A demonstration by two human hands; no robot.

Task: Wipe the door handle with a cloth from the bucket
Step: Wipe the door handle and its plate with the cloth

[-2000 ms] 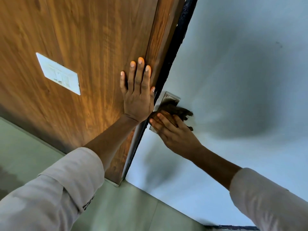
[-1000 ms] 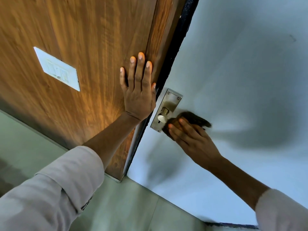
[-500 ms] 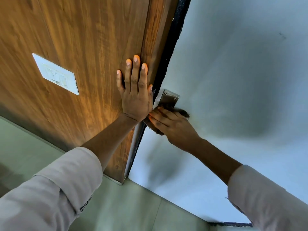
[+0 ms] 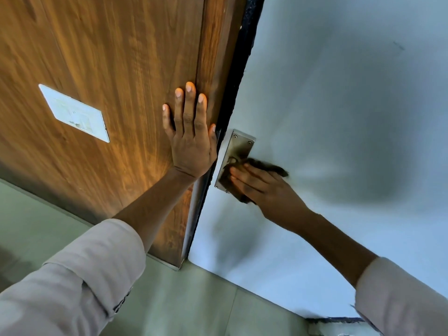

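My right hand (image 4: 264,187), gripping the cloth (image 4: 264,164), has slid back down the handle plate (image 4: 238,146), probably mid-wipe; my left hand (image 4: 191,141) stays flat, open, beside it.

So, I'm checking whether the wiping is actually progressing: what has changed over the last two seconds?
The right hand has rubbed the dark cloth back and forth over the metal handle plate, now covering its lower part. The left hand stays flat on the wooden panel.
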